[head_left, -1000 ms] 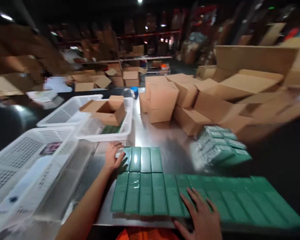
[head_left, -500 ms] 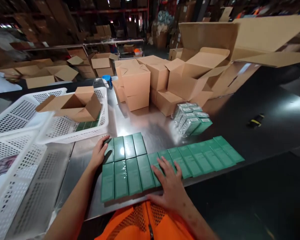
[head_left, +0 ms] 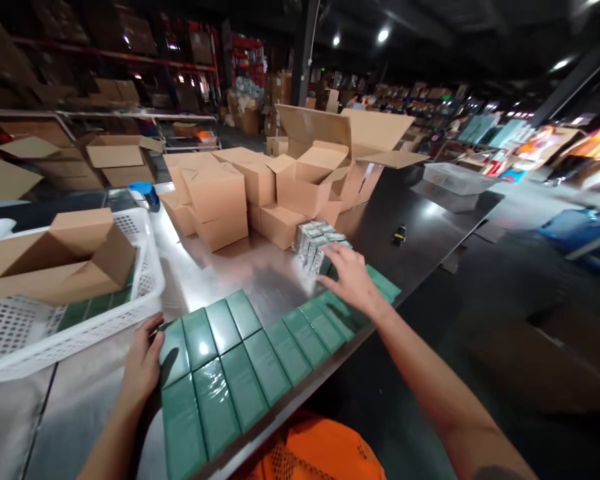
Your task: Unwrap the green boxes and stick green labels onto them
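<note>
Flat green boxes (head_left: 243, 377) with a glossy surface lie side by side along the table's near edge, with a shorter second row (head_left: 225, 323) behind their left end. My left hand (head_left: 144, 357) rests against the left side of that back row, thumb and fingers apart, gripping nothing. Over the right part of the front row reaches my right hand (head_left: 351, 275), fingers stretched out. It is in front of a block of green boxes in shiny clear wrap (head_left: 317, 243) and partly hides it; whether the fingertips touch the wrap I cannot tell.
Brown cartons (head_left: 217, 207) and an open carton (head_left: 305, 187) stand behind the wrapped block. On the left, a white perforated basket (head_left: 153, 280) holds an open carton (head_left: 55, 257) and green boxes. A blue-topped roll (head_left: 144, 193) and a small black-and-yellow object (head_left: 399, 235) are on the table.
My right hand has lifted off the front row and moved right and forward to the wrapped block. My left hand stays at the back row's left side. The view has turned right.
</note>
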### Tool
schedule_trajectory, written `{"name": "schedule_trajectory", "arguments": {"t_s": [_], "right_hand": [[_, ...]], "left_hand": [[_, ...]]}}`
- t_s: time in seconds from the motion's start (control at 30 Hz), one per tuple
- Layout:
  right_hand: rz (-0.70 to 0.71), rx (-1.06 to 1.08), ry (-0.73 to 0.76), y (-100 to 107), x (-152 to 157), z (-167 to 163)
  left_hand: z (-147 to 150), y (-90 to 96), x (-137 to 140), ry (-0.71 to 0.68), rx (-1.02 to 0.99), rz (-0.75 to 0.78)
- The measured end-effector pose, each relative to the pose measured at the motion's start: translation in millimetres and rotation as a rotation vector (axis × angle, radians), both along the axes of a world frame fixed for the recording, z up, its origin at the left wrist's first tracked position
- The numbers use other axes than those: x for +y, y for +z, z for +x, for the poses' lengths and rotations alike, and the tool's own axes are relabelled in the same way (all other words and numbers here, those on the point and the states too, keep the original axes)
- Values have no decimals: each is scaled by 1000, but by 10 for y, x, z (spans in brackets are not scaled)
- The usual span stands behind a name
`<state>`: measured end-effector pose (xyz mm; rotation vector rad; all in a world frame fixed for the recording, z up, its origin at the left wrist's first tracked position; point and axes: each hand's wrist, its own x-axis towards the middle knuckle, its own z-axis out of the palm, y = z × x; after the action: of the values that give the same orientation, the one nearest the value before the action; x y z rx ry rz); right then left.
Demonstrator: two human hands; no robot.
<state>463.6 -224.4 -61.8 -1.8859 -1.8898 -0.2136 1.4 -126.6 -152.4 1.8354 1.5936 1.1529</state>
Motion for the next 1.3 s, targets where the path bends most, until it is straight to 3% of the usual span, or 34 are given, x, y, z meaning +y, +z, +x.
{"name": "schedule_trajectory", "arguments": {"t_s": [0.1, 0.2, 0.37, 0.5, 0.57, 0.7, 0.73, 0.8, 0.87, 0.93, 1.07, 1.3], "right_hand": [[-71, -73, -73, 65, 315, 432], [-148, -121, -64, 21, 437, 671], [-190, -226, -88, -60, 387, 731], [-295, -353, -144, 119, 205, 711], [-229, -356, -178, 295, 40, 705], [111, -114, -160, 533, -148, 494], [142, 15, -121, 518, -116, 365], [58, 293, -39, 379, 42, 22], [-172, 502, 1, 141, 268, -366], [-378, 575, -4, -112, 477, -694], [-520, 478, 57, -404, 655, -977], [-559, 188, 268, -369, 610, -1018]], "left_hand": [[13, 6, 1, -4, -1, -2], [-5, -4, 2, -10, -9, -14], [-44, -43, 17, -14, 7, -15], [-40, -60, 13, -21, 11, 11], [-30, -63, 3, -15, 5, 23], [5, -56, -12, -26, 13, 46], [15, -52, -15, -37, 18, 47], [31, -40, -27, -56, 22, 47], [39, -26, -48, -66, 13, 49], [37, -15, -73, -63, -5, 51], [32, -6, -92, -55, -34, 55], [59, -11, -48, -87, -1, 65]]}}
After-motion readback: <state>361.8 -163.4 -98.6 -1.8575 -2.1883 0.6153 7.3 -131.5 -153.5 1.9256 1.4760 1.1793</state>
